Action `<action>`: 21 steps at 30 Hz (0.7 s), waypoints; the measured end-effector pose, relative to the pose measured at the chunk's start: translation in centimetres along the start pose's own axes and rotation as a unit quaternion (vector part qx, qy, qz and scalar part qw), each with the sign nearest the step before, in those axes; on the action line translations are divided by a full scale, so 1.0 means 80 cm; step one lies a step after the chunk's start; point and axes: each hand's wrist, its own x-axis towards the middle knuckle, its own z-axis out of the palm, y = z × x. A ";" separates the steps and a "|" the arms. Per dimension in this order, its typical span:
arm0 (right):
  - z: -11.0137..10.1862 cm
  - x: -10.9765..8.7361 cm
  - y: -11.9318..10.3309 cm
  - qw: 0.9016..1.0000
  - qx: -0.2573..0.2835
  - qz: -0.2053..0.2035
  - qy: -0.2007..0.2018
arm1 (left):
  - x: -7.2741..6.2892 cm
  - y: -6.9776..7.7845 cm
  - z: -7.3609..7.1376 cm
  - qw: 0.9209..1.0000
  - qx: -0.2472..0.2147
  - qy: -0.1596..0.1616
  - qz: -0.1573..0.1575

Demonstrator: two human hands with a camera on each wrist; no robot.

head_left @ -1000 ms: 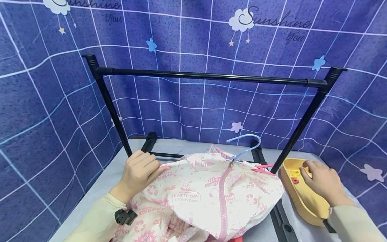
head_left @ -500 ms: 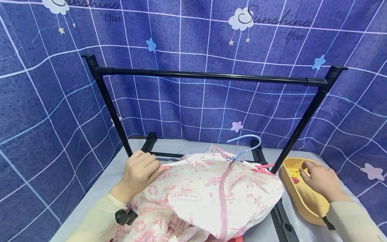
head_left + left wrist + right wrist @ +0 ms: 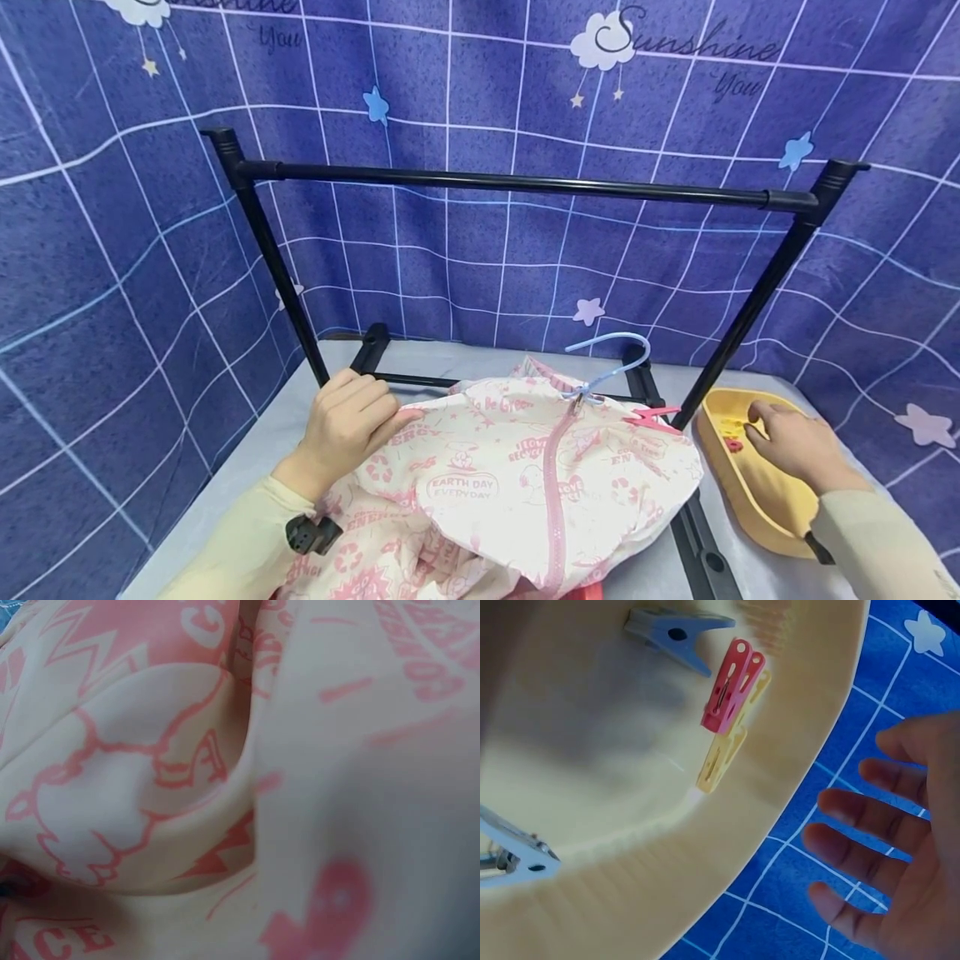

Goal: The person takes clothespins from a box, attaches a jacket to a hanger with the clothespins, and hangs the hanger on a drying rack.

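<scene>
A white jacket [image 3: 487,492] with pink print and a pink zipper lies over a light blue hanger [image 3: 630,340], whose hook sticks up at the collar. My left hand [image 3: 348,425] pinches the jacket's left shoulder edge between thumb and curled fingers. Blurred cloth of the jacket [image 3: 135,780] fills the left wrist view. At the jacket's right shoulder sits a pink clothespin [image 3: 652,418]. Over the yellow tray [image 3: 750,512] hovers my right hand [image 3: 806,450], fingers loosely bent and holding nothing. The right wrist view shows a red clothespin [image 3: 733,686], a yellow one and blue ones inside the tray.
A black rack with a top bar [image 3: 510,182] stands over the table behind the jacket. Its foot [image 3: 705,550] runs between jacket and tray. Something red [image 3: 588,592] shows beneath the jacket. A blue grid-patterned curtain [image 3: 480,275] hangs behind.
The head view has tilted very slightly. My right forearm has shifted a little, while the left hand keeps its hold and the jacket stays in place.
</scene>
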 end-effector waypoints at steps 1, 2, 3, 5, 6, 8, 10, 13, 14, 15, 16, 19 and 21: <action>-0.001 0.001 0.000 1.000 0.000 0.000 -0.004 | 0.000 0.000 0.000 1.000 0.000 0.000 0.000; -0.002 0.001 0.000 1.000 -0.001 -0.001 -0.007 | 0.000 -0.001 0.000 1.000 0.001 -0.001 0.000; -0.003 0.002 0.000 1.000 -0.001 -0.002 -0.010 | 0.000 -0.001 0.000 1.000 0.000 -0.002 0.001; -0.004 0.004 0.001 1.000 -0.001 -0.003 -0.020 | 0.000 -0.001 0.001 1.000 0.000 -0.002 0.001; -0.005 0.005 0.001 1.000 0.000 -0.004 -0.025 | 0.000 -0.001 0.001 1.000 -0.001 -0.002 0.001; -0.004 0.007 0.002 0.999 0.000 -0.006 -0.033 | 0.000 -0.001 0.001 1.000 -0.002 0.000 0.001; -0.004 0.008 0.003 0.999 0.000 -0.006 -0.043 | 0.001 -0.001 0.001 1.000 -0.002 -0.001 0.001; -0.003 0.010 0.004 0.998 -0.001 -0.005 -0.057 | 0.001 0.000 0.001 1.000 -0.002 0.000 0.002; -0.002 0.010 0.004 0.998 -0.001 -0.006 -0.060 | 0.002 0.000 0.001 1.000 -0.003 0.000 0.002; -0.001 0.010 0.005 0.998 -0.003 -0.007 -0.064 | 0.002 0.000 0.001 1.000 -0.003 0.000 0.002; 0.000 0.011 0.005 0.998 -0.005 -0.008 -0.066 | 0.002 0.000 0.001 1.000 -0.004 0.001 0.002; 0.003 0.012 0.007 0.997 -0.011 -0.015 -0.072 | 0.001 0.000 0.001 1.000 -0.004 -0.001 0.001; 0.005 0.014 0.008 0.997 -0.013 -0.023 -0.073 | 0.001 0.000 0.001 1.000 -0.003 -0.001 0.000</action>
